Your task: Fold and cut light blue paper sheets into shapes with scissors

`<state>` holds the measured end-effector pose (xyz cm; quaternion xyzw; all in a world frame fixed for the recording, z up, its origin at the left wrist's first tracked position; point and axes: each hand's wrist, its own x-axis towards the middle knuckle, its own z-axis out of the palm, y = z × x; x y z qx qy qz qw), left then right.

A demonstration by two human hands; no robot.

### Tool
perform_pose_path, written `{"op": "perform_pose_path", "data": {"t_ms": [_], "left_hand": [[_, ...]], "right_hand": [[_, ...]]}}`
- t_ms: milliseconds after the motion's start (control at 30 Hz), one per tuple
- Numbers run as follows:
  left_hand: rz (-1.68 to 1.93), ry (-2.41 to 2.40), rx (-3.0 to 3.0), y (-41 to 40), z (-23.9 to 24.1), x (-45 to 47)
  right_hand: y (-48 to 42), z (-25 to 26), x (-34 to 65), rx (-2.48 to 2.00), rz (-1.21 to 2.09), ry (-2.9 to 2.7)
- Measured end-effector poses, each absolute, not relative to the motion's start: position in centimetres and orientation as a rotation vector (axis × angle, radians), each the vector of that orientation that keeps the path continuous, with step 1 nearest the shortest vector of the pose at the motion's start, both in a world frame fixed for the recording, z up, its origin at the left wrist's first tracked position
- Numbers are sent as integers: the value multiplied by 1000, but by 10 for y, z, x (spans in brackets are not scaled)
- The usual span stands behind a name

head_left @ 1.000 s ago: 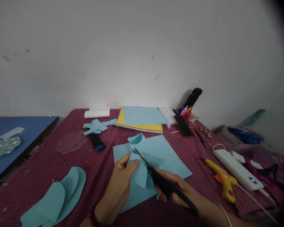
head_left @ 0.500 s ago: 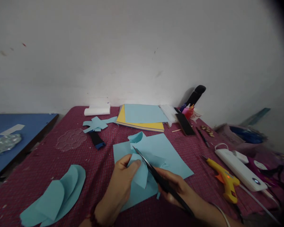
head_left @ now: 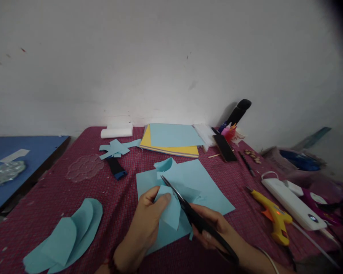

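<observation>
My left hand (head_left: 150, 215) pinches a small piece of light blue paper (head_left: 171, 213) between thumb and fingers. Black-handled scissors (head_left: 198, 220) are in my right hand (head_left: 217, 228), fingers wrapped round the handles. Their blades point up and left, alongside the upper right edge of the held piece; whether they touch it I cannot tell. Beneath both hands lies a larger light blue sheet (head_left: 211, 186), with a curled blue offcut (head_left: 164, 164) at its far edge. Several cut blue petal shapes (head_left: 61, 236) overlap at the near left.
A yellow glue gun (head_left: 274, 217) and a white power strip (head_left: 291, 203) with cords lie at the right. Farther back are a phone (head_left: 224, 147), stacked coloured paper (head_left: 174, 135), blue strips (head_left: 117, 147) and a white roll (head_left: 117, 132). A blue surface (head_left: 45, 146) adjoins at left.
The scissors' handles have spread slightly, and the held paper piece has turned a little to the right. Both hands stay in nearly the same place; the camera view has shifted slightly.
</observation>
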<state>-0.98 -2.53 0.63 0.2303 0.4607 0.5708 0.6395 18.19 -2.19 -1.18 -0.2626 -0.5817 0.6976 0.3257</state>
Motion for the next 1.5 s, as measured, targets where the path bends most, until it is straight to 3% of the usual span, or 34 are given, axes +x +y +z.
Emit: {"op": "perform_pose_path", "data": {"t_ms": [533, 700, 967, 1133, 1233, 1333, 1500], "left_hand": [[1209, 958, 527, -21, 2, -12], [1165, 1028, 535, -24, 6, -17], [1050, 1087, 1123, -25, -1, -25], [971, 1024, 1295, -27, 6, -23], [974, 1014, 1088, -28, 5, -19], [1020, 930, 671, -27, 3, -14], [865, 653, 445, -26, 11, -14]], "right_hand": [[-20, -12, 208, -950, 1803, -1681], [-8, 13, 232, -932, 1655, -2046], [-2, 38, 236, -977, 1439, -2393], [-8, 33, 233, -810, 1653, -2188], [-10, 26, 232, -812, 1805, -1924], [1, 13, 241, -1021, 1523, -1842], [31, -16, 276, -1345, 628, -2158]]}}
